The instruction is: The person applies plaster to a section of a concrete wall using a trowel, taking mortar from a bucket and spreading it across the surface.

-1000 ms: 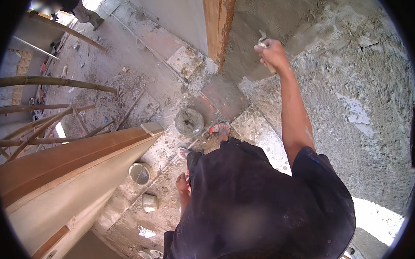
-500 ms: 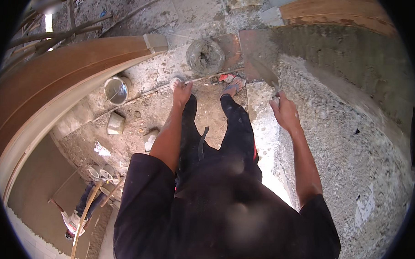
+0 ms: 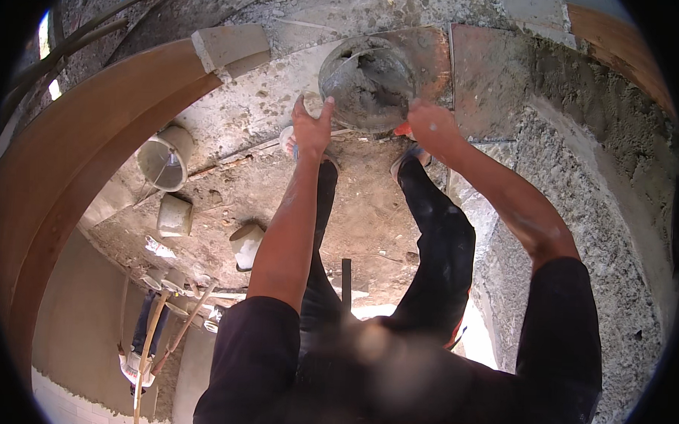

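Observation:
A round bucket of wet grey mortar [image 3: 368,82] stands on the ledge ahead of me. My right hand [image 3: 434,131] is closed at the bucket's right rim. Half a second ago its trowel showed plainly; now the blade is hard to make out against the mortar and the handle is hidden in the fist. Close to the bucket's left side is my left hand [image 3: 311,127], its thumb and fingers apart and nothing in it. Whether it touches the rim I cannot tell.
Left of me stand a grey bucket [image 3: 165,159] and two smaller pails [image 3: 175,215] [image 3: 246,245]. A curved brown wooden form [image 3: 111,122] sweeps along the left. Rough plastered wall [image 3: 578,243] lies to my right. Far lower left, another person [image 3: 136,366] works near wooden poles [image 3: 149,355].
My right hand has swung left from the plastered wall to the bucket, bringing the trowel along. My left hand has moved slightly right and up, its fingers spreading. My view has shifted with me.

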{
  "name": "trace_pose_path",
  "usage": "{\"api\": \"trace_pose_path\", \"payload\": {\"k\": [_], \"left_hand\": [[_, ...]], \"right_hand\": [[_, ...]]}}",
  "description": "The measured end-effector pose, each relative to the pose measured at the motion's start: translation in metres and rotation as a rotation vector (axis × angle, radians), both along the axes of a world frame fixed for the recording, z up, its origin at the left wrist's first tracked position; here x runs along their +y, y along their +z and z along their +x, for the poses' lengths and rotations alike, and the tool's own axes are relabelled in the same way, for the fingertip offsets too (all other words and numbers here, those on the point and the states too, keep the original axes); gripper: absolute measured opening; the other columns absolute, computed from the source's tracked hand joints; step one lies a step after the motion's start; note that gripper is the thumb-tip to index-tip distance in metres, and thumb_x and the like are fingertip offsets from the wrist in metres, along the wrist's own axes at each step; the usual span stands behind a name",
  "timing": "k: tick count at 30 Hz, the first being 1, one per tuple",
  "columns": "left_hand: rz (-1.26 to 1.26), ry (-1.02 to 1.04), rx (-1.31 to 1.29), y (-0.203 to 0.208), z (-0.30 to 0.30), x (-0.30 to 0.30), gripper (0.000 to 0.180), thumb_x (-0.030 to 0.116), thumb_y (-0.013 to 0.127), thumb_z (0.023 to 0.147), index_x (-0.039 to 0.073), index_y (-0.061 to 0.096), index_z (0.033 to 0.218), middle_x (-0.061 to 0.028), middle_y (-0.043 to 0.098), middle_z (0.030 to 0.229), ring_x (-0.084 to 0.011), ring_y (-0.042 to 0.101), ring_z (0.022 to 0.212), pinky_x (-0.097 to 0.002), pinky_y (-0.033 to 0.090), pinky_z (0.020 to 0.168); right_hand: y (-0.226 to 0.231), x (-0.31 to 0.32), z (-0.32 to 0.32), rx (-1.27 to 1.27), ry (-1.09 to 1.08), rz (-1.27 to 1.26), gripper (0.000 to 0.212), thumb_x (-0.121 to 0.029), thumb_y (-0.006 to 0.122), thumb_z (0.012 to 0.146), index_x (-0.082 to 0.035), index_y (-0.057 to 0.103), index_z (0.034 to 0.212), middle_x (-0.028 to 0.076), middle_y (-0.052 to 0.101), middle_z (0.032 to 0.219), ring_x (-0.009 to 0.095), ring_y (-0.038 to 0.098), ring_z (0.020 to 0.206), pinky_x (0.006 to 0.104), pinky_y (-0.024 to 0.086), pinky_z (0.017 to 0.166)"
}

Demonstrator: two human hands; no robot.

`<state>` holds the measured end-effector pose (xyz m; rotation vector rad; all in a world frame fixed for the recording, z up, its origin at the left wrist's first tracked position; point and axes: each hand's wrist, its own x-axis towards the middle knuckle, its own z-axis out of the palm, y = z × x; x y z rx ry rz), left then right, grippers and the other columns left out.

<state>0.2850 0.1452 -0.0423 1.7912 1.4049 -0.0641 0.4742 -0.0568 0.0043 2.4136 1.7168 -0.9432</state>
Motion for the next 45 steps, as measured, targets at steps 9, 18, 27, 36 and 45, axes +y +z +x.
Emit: {"api": "trace_pose_path", "payload": {"k": [9, 18, 27, 36, 45], "left_hand": [[-0.367, 0.079, -0.003, -0.065, 0.015, 0.030, 0.056, 0.048, 0.052, 0.100, -0.005, 0.068, 0.105, -0.0158, 0.064, 0.077, -0.0319, 0.064, 0.075, -0.0426, 0.051, 0.079], [-0.098, 0.039, -0.132, -0.021, 0.038, -0.027, 0.049, 0.037, 0.056, 0.099, -0.008, 0.066, 0.114, -0.0248, 0.071, 0.084, -0.0348, 0.069, 0.080, -0.0422, 0.051, 0.074], [-0.196, 0.168, -0.194, -0.037, 0.006, -0.058, 0.050, 0.032, 0.061, 0.099, -0.014, 0.063, 0.119, -0.0113, 0.060, 0.070, -0.0184, 0.059, 0.068, -0.0356, 0.048, 0.064], [-0.752, 0.543, -0.129, -0.041, -0.040, -0.017, 0.066, 0.050, 0.051, 0.101, 0.003, 0.043, 0.147, -0.0095, 0.059, 0.129, -0.0177, 0.059, 0.103, -0.0354, 0.049, 0.089], [-0.397, 0.134, -0.014, 0.052, -0.171, 0.054, 0.070, 0.050, 0.050, 0.100, 0.005, 0.031, 0.151, -0.0159, 0.045, 0.146, -0.0333, 0.044, 0.132, -0.0489, 0.039, 0.103]], "right_hand": [[0.015, 0.007, 0.008, 0.193, -0.208, -0.146, 0.017, -0.015, 0.057, 0.091, 0.000, 0.063, 0.096, 0.020, 0.070, 0.078, 0.039, 0.070, 0.078, 0.0481, 0.055, 0.071], [-0.034, -0.006, 0.001, 0.228, -0.603, -0.194, 0.032, -0.028, 0.060, 0.095, 0.003, 0.064, 0.102, 0.025, 0.069, 0.090, 0.044, 0.068, 0.087, 0.0516, 0.053, 0.078], [-0.072, -0.024, -0.041, 0.479, -0.652, -0.117, 0.038, -0.032, 0.067, 0.090, 0.005, 0.067, 0.097, 0.028, 0.067, 0.082, 0.046, 0.066, 0.086, 0.0526, 0.052, 0.078], [-0.048, -0.030, -0.043, 0.353, -0.602, -0.139, 0.038, -0.032, 0.068, 0.087, 0.004, 0.068, 0.098, 0.027, 0.068, 0.083, 0.043, 0.067, 0.087, 0.0516, 0.052, 0.080], [0.097, -0.037, -0.032, 0.287, -0.580, 0.042, 0.032, -0.029, 0.069, 0.085, -0.001, 0.068, 0.100, 0.022, 0.070, 0.093, 0.041, 0.067, 0.091, 0.0490, 0.054, 0.080]]}}
